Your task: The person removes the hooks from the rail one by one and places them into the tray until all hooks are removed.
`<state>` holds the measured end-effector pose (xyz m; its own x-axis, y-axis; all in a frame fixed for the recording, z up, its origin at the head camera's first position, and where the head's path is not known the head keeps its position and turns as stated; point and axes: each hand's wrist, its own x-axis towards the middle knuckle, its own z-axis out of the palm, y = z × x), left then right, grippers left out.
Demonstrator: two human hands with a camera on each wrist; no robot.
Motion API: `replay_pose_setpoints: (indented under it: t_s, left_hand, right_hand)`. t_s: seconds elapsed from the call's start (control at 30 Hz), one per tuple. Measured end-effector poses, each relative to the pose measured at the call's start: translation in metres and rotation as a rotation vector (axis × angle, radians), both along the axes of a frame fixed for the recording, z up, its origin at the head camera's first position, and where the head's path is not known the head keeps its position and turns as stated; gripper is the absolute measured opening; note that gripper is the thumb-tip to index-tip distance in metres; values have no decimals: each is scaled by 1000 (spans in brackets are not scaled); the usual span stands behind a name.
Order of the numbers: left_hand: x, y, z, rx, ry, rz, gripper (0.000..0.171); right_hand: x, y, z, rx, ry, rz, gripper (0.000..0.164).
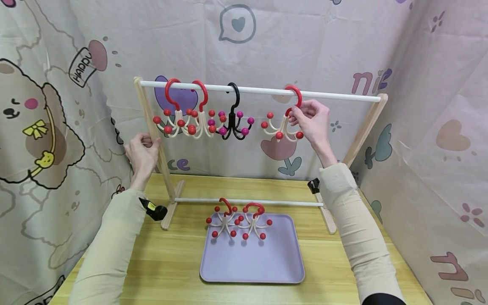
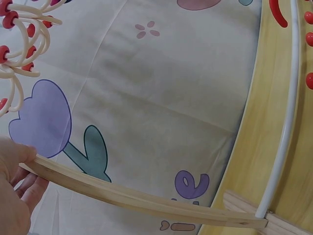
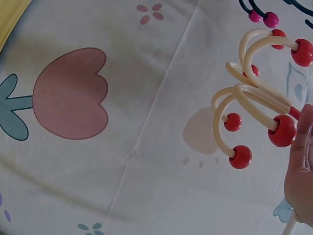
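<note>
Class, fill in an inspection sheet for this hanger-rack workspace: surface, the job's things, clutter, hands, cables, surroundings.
Surface: wooden table, bare parts look clean.
Job's things: cream hook with red loop on the white rail of the wooden rack; two more like it and a black hook hang there; two hooks lie on the purple tray.
Clutter: nothing seen.
Hands: right hand holds the cream hook; left hand grips the rack's post.
Cables: nothing seen.
Surroundings: cartoon-print curtain.

A light wooden table carries a lilac tray at its centre. Just behind the tray stands a wooden rack, its two feet resting on the tabletop either side.
</note>
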<state>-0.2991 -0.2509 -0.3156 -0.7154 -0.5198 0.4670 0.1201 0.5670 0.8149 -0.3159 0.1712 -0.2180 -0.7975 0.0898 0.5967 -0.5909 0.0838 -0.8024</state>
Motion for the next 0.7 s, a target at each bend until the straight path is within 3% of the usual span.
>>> replay_pose_setpoints:
  t_s: [0.3,0.7]
  left_hand:
    - [1,1,0,-7,16,-2,31]
    - [0,1,1,-13,38,-2,28]
  right_hand:
    - [1,0,0,-34,25,17,4]
    - [2,0,-1,-105,33,28,8]
